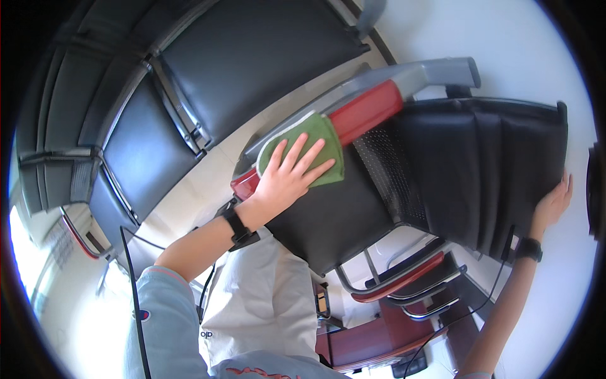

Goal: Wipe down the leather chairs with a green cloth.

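My left hand [284, 182] lies with spread fingers on a folded green cloth [322, 128], pressing it against the red armrest pad [367, 111] of a black padded bench seat with a grey metal arm [450, 73]. Part of the pad is hidden under the cloth. At the right, my right hand [554, 203] touches the outer edge of the black backrest [525, 142]; whether its fingers grip that edge is unclear. A black seat cushion [336, 208] lies below the cloth, beside a perforated metal panel [390, 170]. Both wrists wear black bands.
A row of black padded seats with metal frames [265, 61] stands at the upper left. A pale wall [497, 33] rises at the right. Below are another red armrest [402, 279] and a reddish-brown wooden desk [364, 336]. Black cables [132, 284] hang near both arms.
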The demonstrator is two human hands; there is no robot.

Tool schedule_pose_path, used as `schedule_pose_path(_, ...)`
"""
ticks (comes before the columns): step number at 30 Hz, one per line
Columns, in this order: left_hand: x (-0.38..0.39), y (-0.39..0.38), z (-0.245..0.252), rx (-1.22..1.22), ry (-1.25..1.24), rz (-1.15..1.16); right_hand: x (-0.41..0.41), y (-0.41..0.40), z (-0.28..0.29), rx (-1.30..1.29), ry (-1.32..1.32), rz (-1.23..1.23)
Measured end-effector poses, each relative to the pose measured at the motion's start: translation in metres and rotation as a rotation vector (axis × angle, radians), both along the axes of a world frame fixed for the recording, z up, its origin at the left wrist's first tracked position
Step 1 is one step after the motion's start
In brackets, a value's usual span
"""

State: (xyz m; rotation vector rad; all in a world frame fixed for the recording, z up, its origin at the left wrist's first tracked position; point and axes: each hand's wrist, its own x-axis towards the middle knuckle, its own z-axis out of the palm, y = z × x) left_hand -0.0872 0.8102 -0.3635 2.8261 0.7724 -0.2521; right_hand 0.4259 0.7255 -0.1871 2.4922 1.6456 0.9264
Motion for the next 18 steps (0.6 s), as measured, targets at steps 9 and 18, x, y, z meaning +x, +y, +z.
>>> schedule_pose_path(9, -0.109, -0.063, -0.025, -0.258, -0.251, 0.439, 0.014, -0.004, 0.004, -0.020, 0.054, -0.034)
schedule_pose_path(18, -0.117, -0.078, -0.048, -0.690, -0.866, 1.080, 0.029, -0.006, 0.006, -0.032, 0.027, -0.066)
